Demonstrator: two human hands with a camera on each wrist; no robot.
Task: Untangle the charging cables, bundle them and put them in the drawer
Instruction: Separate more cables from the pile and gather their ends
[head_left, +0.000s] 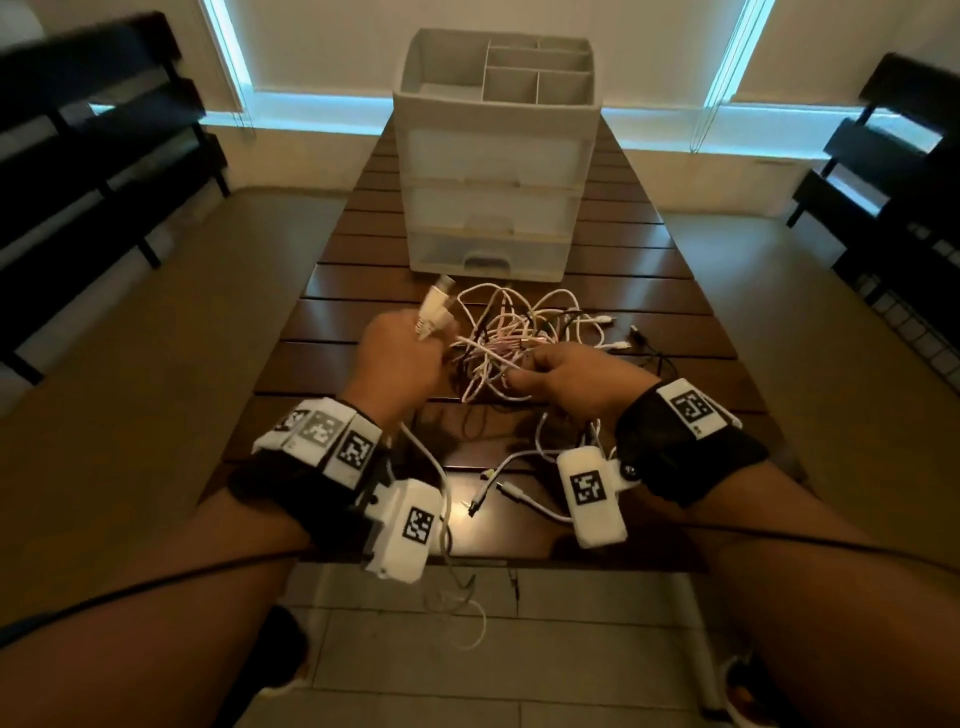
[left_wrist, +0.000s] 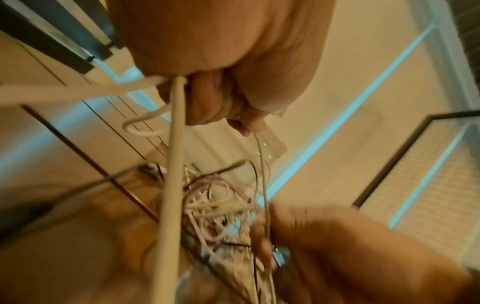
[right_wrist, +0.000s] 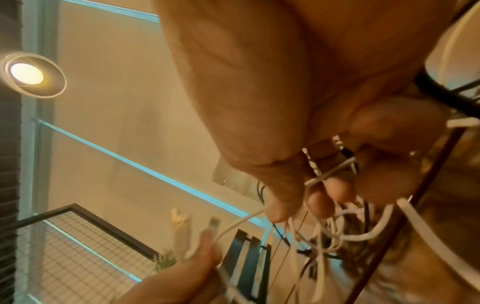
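Observation:
A tangle of white, pink and black charging cables (head_left: 511, 340) lies on the dark wooden table (head_left: 670, 291), in front of a pale plastic drawer unit (head_left: 491, 208) whose drawers are closed. My left hand (head_left: 402, 358) is curled round a white cable with its plug ends (head_left: 435, 306) sticking up past the knuckles. In the left wrist view that white cable (left_wrist: 171, 164) runs out of the fist. My right hand (head_left: 566, 376) pinches several strands at the near side of the tangle; the right wrist view shows thin white cables (right_wrist: 330, 170) caught between its fingers.
Loose cable ends (head_left: 506, 491) trail over the near table edge toward the tiled floor. The drawer unit has an open compartment tray (head_left: 519, 67) on top. Dark slatted benches (head_left: 98, 156) stand left and right of the table.

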